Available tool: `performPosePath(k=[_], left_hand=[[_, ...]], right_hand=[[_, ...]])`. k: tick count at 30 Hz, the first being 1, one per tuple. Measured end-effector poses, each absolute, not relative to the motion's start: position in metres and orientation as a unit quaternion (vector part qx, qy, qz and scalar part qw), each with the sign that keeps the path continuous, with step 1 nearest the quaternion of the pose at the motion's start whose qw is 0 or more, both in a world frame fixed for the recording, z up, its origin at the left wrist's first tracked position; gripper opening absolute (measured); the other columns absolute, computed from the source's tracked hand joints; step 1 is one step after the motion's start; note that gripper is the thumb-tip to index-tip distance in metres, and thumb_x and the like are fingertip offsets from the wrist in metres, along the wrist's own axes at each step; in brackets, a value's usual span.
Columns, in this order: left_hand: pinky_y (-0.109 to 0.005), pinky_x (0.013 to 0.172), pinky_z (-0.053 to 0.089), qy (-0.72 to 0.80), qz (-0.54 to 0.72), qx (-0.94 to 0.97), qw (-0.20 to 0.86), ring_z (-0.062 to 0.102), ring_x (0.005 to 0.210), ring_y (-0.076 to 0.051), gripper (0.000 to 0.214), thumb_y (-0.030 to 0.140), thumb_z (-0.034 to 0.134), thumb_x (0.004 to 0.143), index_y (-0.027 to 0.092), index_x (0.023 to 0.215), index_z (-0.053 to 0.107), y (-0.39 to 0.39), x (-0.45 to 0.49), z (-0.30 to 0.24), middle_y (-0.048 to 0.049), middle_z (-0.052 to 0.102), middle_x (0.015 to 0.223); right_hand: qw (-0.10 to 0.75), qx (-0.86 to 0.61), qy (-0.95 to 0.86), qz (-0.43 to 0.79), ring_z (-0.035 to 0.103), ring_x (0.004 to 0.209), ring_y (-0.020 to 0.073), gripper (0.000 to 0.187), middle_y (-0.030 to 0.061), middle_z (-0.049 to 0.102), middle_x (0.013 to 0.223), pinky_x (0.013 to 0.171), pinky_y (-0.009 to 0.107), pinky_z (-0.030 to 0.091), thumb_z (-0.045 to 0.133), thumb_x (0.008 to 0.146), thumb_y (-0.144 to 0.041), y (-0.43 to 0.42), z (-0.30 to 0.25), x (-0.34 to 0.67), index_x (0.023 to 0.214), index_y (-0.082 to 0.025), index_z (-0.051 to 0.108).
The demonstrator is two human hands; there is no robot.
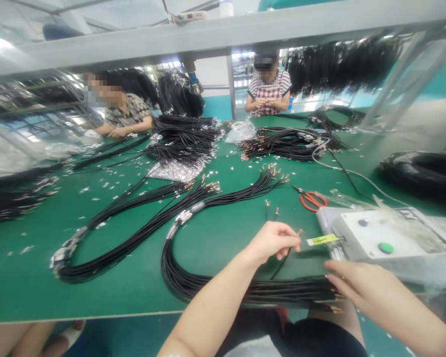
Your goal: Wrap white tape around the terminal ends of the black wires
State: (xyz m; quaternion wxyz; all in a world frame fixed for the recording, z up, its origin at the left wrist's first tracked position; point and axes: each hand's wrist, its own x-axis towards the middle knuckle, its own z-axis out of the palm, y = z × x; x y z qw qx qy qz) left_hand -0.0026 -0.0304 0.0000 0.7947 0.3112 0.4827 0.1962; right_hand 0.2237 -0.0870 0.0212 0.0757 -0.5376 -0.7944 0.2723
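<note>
Green anti-static matting [26,282] covers a long workbench, with black wire bundles [342,64] hanging from a metal frame beyond it. One co-worker [122,106] sits at the far left and another co-worker [267,91] sits across the bench, each with hands near their own body. Several looped cable bundles lie across the mat, their metal-tipped ends gathered together, apparently to keep them aligned and easy to pick out. Nearest the person, a black cable bundle [252,292] lies along the bench edge, its copper-coloured tips pointing right, seemingly within easy reach of both hands. To the right sits a grey control box [379,233] with a green button [385,248], and red-handled snips [312,201] lie just beyond it. The left hand [271,243] is closed in a pinch, its fingertips apparently gripping a thin black wire [282,260] rising from the bundle. A small yellow tag [321,240] juts from the box nearby. The right hand [360,285] is open, fingers spread above the bundle's ends, holding nothing visible.
</note>
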Motion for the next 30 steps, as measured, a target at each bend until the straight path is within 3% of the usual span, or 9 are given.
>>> performPosePath(k=[3,5,9,15,23,27,30], left_hand=[[-0.019,0.038,0.037,0.476,0.180,0.307,0.804,0.046,0.043,-0.006,0.021,0.031,0.072,0.064,0.012,0.072,0.066,-0.031,-0.004,0.002,-0.0030,0.067,0.064],[-0.019,0.038,0.037,0.474,0.175,0.315,0.803,0.045,0.043,-0.006,0.019,0.030,0.069,0.067,0.012,0.073,0.065,-0.031,-0.004,0.005,-0.0028,0.067,0.064],[-0.018,0.039,0.032,0.477,0.169,0.348,0.790,0.042,0.042,-0.005,0.012,0.025,0.064,0.073,0.013,0.071,0.063,-0.033,-0.003,0.009,-0.0006,0.066,0.063],[-0.018,0.040,0.031,0.479,0.166,0.378,0.775,0.042,0.042,-0.005,0.010,0.023,0.060,0.076,0.014,0.073,0.063,-0.036,-0.004,0.016,0.0007,0.064,0.062],[-0.017,0.039,0.032,0.459,0.213,0.338,0.793,0.043,0.043,-0.005,0.021,0.033,0.060,0.073,0.012,0.076,0.063,-0.041,-0.014,0.017,-0.0017,0.063,0.064],[-0.018,0.039,0.030,0.452,0.216,0.321,0.804,0.041,0.043,-0.005,0.023,0.034,0.062,0.074,0.012,0.077,0.064,-0.042,-0.015,0.016,-0.0015,0.063,0.062],[-0.019,0.039,0.028,0.452,0.213,0.328,0.801,0.041,0.043,-0.005,0.023,0.036,0.063,0.075,0.013,0.073,0.062,-0.045,-0.014,0.017,-0.0016,0.062,0.061]], right_hand=[[0.170,-0.581,-0.739,0.295,0.076,0.072,0.0253,0.028,0.0054,0.079,0.089,0.059,0.033,0.058,0.048,0.092,-0.036,-0.072,0.029,0.212,0.095,-0.023,0.073],[0.211,-0.600,-0.685,0.355,0.075,0.077,0.0258,0.030,0.0069,0.079,0.091,0.063,0.033,0.059,0.051,0.089,-0.041,-0.059,0.031,0.199,0.095,-0.022,0.073],[0.209,-0.602,-0.583,0.504,0.070,0.066,0.0220,0.028,0.0046,0.076,0.076,0.057,0.030,0.055,0.056,0.084,-0.045,-0.044,0.029,0.178,0.083,-0.021,0.072],[0.210,-0.603,-0.495,0.589,0.048,0.042,0.0118,0.034,-0.0006,0.056,0.049,0.041,0.023,0.039,0.059,0.080,-0.049,-0.044,0.020,0.176,0.066,-0.019,0.064],[0.184,-0.568,-0.464,0.655,0.033,0.038,0.0076,0.039,-0.0048,0.042,0.044,0.037,0.020,0.026,0.056,0.082,-0.049,-0.068,0.017,0.164,0.056,-0.020,0.050],[0.222,-0.606,-0.463,0.608,0.046,0.044,0.0108,0.029,-0.0010,0.059,0.058,0.043,0.023,0.039,0.060,0.084,-0.048,-0.072,0.024,0.167,0.083,-0.019,0.066],[0.274,-0.596,-0.488,0.576,0.061,0.056,0.0170,0.032,0.0032,0.069,0.069,0.049,0.026,0.048,0.064,0.083,-0.048,-0.064,0.029,0.166,0.096,-0.020,0.068]])
